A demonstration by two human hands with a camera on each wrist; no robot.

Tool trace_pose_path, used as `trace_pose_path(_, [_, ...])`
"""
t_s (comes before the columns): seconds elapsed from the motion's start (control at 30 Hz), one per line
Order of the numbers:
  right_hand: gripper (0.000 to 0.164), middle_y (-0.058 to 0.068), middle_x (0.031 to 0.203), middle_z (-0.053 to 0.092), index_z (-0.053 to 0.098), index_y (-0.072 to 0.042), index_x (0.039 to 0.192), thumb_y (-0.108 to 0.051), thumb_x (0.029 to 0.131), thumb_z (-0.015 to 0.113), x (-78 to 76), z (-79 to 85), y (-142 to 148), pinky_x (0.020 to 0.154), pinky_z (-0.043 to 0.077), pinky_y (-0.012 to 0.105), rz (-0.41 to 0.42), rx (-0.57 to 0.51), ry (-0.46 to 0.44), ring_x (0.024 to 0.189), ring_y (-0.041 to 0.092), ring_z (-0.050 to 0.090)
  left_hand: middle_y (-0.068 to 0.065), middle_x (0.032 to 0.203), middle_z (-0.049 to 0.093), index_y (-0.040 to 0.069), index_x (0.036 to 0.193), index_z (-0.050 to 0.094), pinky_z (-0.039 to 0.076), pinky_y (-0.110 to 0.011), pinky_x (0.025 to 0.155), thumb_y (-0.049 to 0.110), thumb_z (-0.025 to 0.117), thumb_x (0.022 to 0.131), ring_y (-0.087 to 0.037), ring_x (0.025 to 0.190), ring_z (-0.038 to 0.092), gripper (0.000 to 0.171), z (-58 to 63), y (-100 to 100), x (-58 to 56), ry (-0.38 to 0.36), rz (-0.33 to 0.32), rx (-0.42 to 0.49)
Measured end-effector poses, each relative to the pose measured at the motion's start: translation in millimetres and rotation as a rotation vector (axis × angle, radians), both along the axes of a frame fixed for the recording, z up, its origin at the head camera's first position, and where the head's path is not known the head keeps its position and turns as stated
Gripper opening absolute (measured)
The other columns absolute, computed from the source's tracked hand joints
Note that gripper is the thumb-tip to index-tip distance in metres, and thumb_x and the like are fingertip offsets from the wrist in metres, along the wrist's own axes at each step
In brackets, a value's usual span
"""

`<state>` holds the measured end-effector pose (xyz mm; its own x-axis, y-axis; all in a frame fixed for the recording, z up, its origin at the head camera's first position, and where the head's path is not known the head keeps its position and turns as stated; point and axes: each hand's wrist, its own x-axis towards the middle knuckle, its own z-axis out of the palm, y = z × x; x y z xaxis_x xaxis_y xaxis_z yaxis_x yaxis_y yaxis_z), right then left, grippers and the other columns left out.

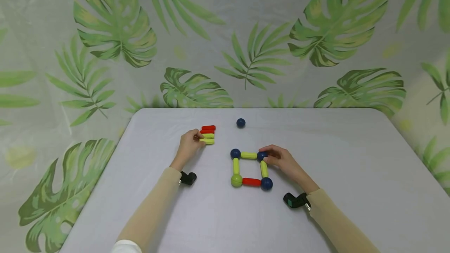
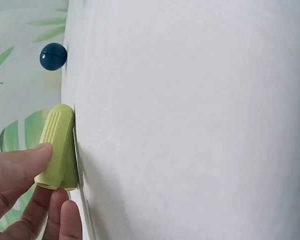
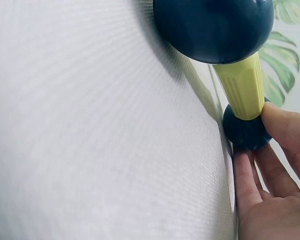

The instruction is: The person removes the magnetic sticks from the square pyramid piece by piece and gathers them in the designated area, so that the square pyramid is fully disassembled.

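My left hand (image 1: 189, 146) pinches the end of a yellow-green rod (image 2: 55, 142) between thumb and fingers. Beside it lie another yellow-green rod (image 1: 209, 136) and two red rods (image 1: 209, 127), in a stack-like row. With thumb and fingertips, my right hand (image 1: 286, 164) holds a dark blue ball (image 3: 244, 131) at the far right corner of a square frame. Yellow-green rods (image 1: 249, 155) form three of its sides and a red rod (image 1: 251, 182) the near one. Its other corners are two blue balls (image 1: 266, 184) and a green ball (image 1: 236, 180).
A loose blue ball (image 1: 240, 123) sits near the back edge of the white-covered table (image 1: 334, 139). Behind the table hangs a leaf-patterned cloth (image 1: 253, 3). Each wrist carries a small black camera (image 1: 294, 200).
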<state>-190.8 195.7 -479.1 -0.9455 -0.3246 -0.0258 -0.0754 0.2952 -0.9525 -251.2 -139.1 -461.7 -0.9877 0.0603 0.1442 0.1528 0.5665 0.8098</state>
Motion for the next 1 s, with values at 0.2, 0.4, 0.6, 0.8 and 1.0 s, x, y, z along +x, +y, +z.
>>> trace_pose_path(0.2, [0.031, 0.018, 0.129, 0.054, 0.058, -0.001, 0.124, -0.009, 0.094, 0.060, 1.0, 1.0, -1.1, 0.099, 0.038, 0.048, -0.006, -0.002, 0.004, 0.118, 0.033, 0.049, -0.015, 0.092, 0.057, -0.002, 0.086, 0.062, 0.050, -0.035, 0.078, -0.008, 0.074, 0.076, -0.028, 0.087, 0.058, 0.018, -1.3, -1.8, -8.5, -0.017, -0.004, -0.063])
trace_pose_path(0.4, [0.031, 0.018, 0.129, 0.054, 0.058, -0.001, 0.124, -0.009, 0.094, 0.060, 1.0, 1.4, -1.8, 0.101, 0.037, 0.050, -0.006, 0.009, 0.002, 0.119, 0.034, 0.049, -0.015, 0.092, 0.055, -0.002, 0.089, 0.060, 0.047, -0.037, 0.078, -0.006, 0.075, 0.076, -0.028, 0.087, 0.054, 0.021, -0.1, -0.8, -10.2, -0.018, -0.003, -0.128])
trace_pose_path(0.6, [0.029, 0.018, 0.129, 0.053, 0.058, -0.001, 0.124, -0.007, 0.095, 0.058, 2.4, 1.7, 2.2, 0.100, 0.039, 0.048, 0.007, 0.028, 0.001, 0.118, 0.034, 0.049, -0.013, 0.099, 0.054, 0.002, 0.094, 0.060, 0.047, -0.035, 0.084, -0.001, 0.074, 0.081, -0.027, 0.092, 0.055, 0.019, 4.0, 10.0, -0.6, 0.061, -0.117, -0.148])
trace_pose_path(0.8, [0.029, 0.019, 0.128, 0.053, 0.058, 0.000, 0.123, -0.005, 0.094, 0.058, 6.7, 3.2, 6.2, 0.099, 0.041, 0.047, 0.008, 0.039, -0.009, 0.118, 0.035, 0.049, -0.012, 0.120, 0.060, 0.004, 0.121, 0.059, 0.049, -0.032, 0.087, 0.006, 0.063, 0.092, -0.024, 0.097, 0.060, 0.030, 9.5, 37.7, 17.5, -0.058, -0.610, -0.098])
trace_pose_path(1.0, [0.029, 0.019, 0.128, 0.054, 0.058, 0.000, 0.123, -0.006, 0.095, 0.058, 10.2, 3.7, 6.5, 0.099, 0.040, 0.047, 0.007, 0.030, -0.020, 0.119, 0.035, 0.050, -0.003, 0.130, 0.054, 0.012, 0.131, 0.056, 0.047, -0.027, 0.085, 0.014, 0.061, 0.095, -0.016, 0.097, 0.059, 0.036, 7.8, 63.3, 25.4, -0.177, -0.723, -0.158])
